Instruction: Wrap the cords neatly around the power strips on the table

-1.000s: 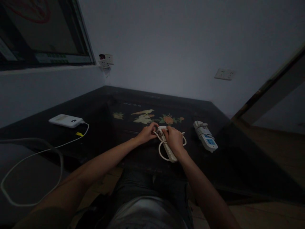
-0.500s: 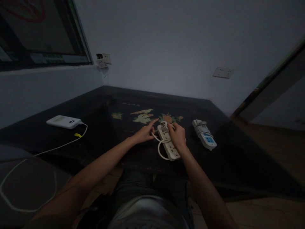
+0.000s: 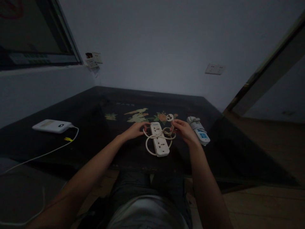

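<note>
A white power strip (image 3: 157, 143) lies on the dark table, its cord (image 3: 147, 147) looped loosely over and around it. My left hand (image 3: 136, 130) is at the strip's upper left side, its fingers closed on a loop of the cord. On the other side, my right hand (image 3: 184, 129) grips the cord just below the plug (image 3: 170, 117). The plug is held up with its face toward me, beyond the strip's upper right corner. Some of the right fingers are hidden behind the cord and hand.
A second power strip (image 3: 203, 136), wrapped in its grey cord, lies to the right. At the left is a white power bank (image 3: 51, 126) with a white cable and yellow tag (image 3: 68, 139). The black table (image 3: 114, 95) meets a wall with sockets (image 3: 214, 69).
My right hand has lifted the plug off the strip and moved it to the right. More of the strip and its loops now show. The camera view has shifted slightly.
</note>
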Motion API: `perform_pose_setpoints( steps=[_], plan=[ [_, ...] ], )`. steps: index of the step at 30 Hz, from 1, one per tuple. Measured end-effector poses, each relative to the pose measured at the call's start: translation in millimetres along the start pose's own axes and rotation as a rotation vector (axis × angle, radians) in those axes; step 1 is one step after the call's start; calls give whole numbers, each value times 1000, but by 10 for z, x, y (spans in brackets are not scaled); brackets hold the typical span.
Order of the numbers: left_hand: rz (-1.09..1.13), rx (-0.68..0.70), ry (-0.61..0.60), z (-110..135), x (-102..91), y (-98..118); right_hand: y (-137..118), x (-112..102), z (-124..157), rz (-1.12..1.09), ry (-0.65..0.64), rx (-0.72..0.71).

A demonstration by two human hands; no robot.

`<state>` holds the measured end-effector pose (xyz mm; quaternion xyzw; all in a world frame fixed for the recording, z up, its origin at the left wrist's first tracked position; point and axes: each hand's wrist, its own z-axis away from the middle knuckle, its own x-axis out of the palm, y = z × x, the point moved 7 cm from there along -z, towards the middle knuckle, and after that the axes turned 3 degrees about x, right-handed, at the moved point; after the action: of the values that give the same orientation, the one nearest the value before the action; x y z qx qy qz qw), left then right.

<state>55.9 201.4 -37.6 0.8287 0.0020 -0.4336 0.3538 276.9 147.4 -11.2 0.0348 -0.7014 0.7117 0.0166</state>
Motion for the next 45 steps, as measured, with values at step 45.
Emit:
perform_pose_setpoints(
  steps=[45],
  plan=[
    [97,-200,-121,244,-187,1137,-158,280,322,437,-272,-150]
  ],
)
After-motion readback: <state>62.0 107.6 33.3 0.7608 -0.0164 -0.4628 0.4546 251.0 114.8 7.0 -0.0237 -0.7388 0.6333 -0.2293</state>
